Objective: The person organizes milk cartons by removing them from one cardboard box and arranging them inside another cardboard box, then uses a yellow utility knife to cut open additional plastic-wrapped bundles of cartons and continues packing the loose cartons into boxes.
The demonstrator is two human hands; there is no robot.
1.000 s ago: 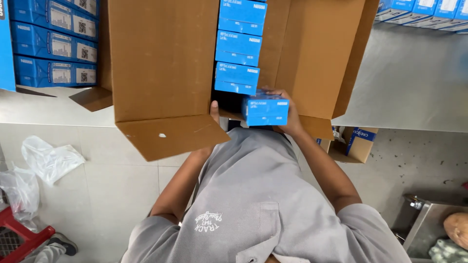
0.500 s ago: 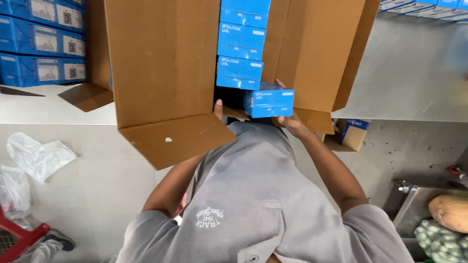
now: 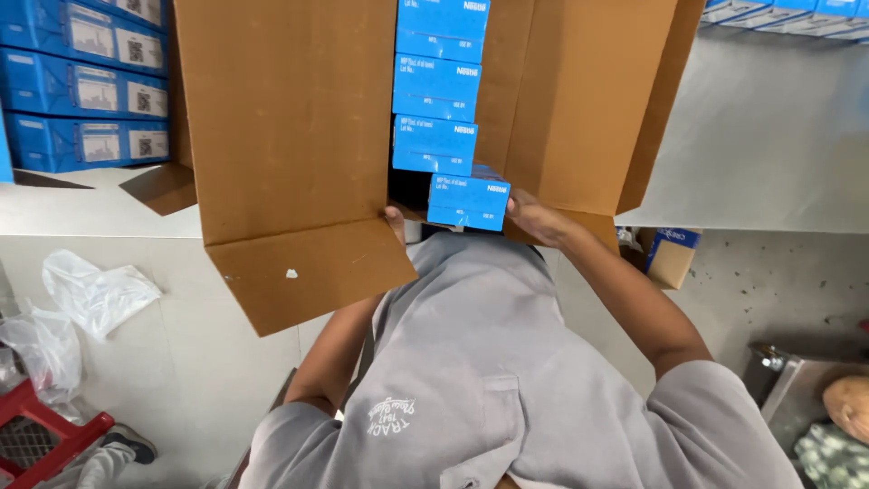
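Note:
A large open cardboard box (image 3: 281, 118) stands on a steel table, with a row of blue cartons (image 3: 436, 86) running down its middle. At the near end of that row sits one more blue carton (image 3: 468, 201), turned slightly askew. My right hand (image 3: 536, 217) grips its right end. Only the thumb of my left hand (image 3: 396, 221) shows at the box's near edge, a small gap left of the carton. Its fingers are hidden behind the box flap and my grey shirt.
Stacked blue cartons (image 3: 86, 91) line the table at upper left, and more (image 3: 787, 14) sit at upper right. The steel tabletop (image 3: 769, 136) lies right of the box. On the floor: clear plastic bags (image 3: 95, 294), a red crate (image 3: 41, 439), a small cardboard box (image 3: 668, 255).
The blue carton in my hands has shifted right and up against the row's near end. My left thumb, earlier touching it, now sits apart from it.

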